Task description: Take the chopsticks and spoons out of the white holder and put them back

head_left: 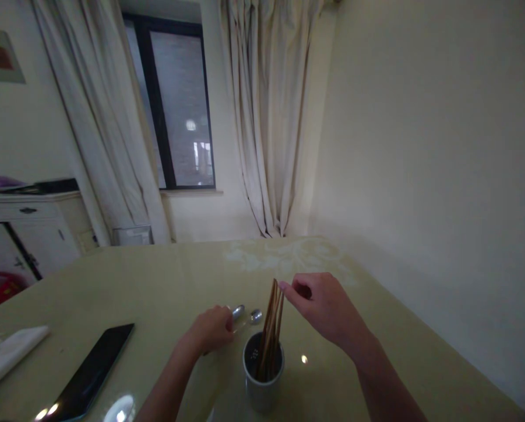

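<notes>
Wooden chopsticks (270, 328) stood in the cup (263, 395); two metal spoons (256, 316) were outside it, beside the curled left hand (212, 329), whose hold could not be confirmed. The right hand's (321, 302) nearly pinched fingertips met the chopsticks' tops; grip undetermined.
</notes>
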A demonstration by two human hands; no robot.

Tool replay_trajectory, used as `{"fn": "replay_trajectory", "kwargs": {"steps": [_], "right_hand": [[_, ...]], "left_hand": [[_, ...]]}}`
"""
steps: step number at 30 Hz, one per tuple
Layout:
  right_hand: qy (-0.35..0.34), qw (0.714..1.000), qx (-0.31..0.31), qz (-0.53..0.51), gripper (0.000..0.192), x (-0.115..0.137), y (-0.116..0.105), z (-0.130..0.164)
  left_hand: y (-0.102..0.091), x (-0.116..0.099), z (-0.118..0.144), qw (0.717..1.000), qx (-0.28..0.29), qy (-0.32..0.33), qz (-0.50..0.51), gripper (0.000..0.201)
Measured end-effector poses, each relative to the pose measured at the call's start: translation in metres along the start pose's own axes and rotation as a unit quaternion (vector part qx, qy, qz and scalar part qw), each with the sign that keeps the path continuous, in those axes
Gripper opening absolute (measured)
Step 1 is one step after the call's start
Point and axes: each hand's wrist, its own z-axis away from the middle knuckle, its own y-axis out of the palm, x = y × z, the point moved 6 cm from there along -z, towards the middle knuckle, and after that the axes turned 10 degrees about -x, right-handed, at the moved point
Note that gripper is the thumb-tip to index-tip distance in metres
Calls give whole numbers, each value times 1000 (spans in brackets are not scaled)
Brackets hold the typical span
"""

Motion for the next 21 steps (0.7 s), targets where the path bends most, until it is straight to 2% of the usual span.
{"fn": "replay_trajectory", "kwargs": {"steps": [3,6,9,11,13,17,21], "right_hand": [[7,1000,-23,-10,58,-3,-5,0],[9,998,-37,-52,57,1,-6,1],[10,994,-29,-102,54,10,0,2],[11,989,-37,-144,41,17,3,3],[17,980,-62,-188,29,22,4,4],[43,956,-126,-260,35,18,1,7],[60,930,-190,-309,41,8,-10,9]], "left_hand": [[-12,5,-2,997,-24,25,69,12],[-40,10,3,976,-70,34,202,22],[-74,3,17,924,-96,43,368,35],[-97,-9,29,875,-129,50,465,40],[-111,-25,41,834,-144,59,529,39],[-113,-61,57,801,-75,106,585,35],[-108,-75,60,786,-31,123,605,35]]}}
